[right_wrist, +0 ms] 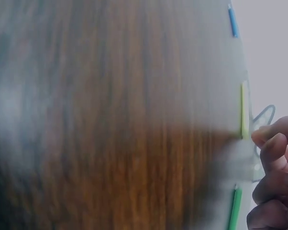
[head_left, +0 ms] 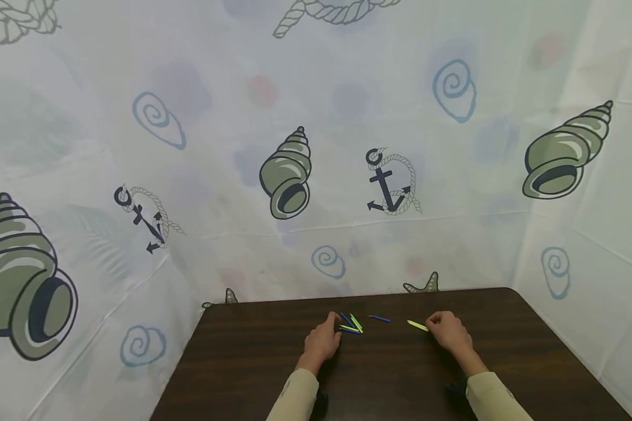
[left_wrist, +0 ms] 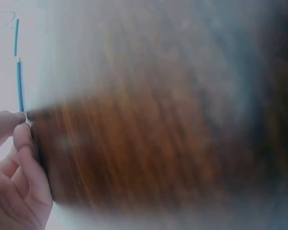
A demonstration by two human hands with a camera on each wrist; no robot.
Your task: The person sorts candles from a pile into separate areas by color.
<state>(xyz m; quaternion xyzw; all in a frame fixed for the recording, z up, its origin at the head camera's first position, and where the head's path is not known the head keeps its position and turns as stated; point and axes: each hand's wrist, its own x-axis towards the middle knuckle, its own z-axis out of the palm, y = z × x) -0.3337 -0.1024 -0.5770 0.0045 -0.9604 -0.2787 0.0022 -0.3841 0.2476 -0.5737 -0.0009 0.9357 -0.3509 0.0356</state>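
My left hand (head_left: pixel 322 340) is at the left end of a small group of coloured pencils, with its fingertips right beside them. A green pencil (head_left: pixel 356 323) and a blue pencil (head_left: pixel 346 319) lie there, with another green and blue pair nearest the thumb. In the left wrist view the end of a blue pencil (left_wrist: pixel 20 86) meets my fingertips; I cannot tell whether they grip it. On the right, my right hand (head_left: pixel 449 332) pinches the near end of a yellow-green pencil (head_left: pixel 418 325), which points left along the table. Its other fingers are curled in.
A single blue pencil (head_left: pixel 380 318) lies on the dark wooden table (head_left: pixel 390 374) between the two hands. A green pencil (right_wrist: pixel 235 208) shows close to the right hand in the right wrist view. Behind the table hangs a shell-and-anchor printed cloth (head_left: pixel 347 251).
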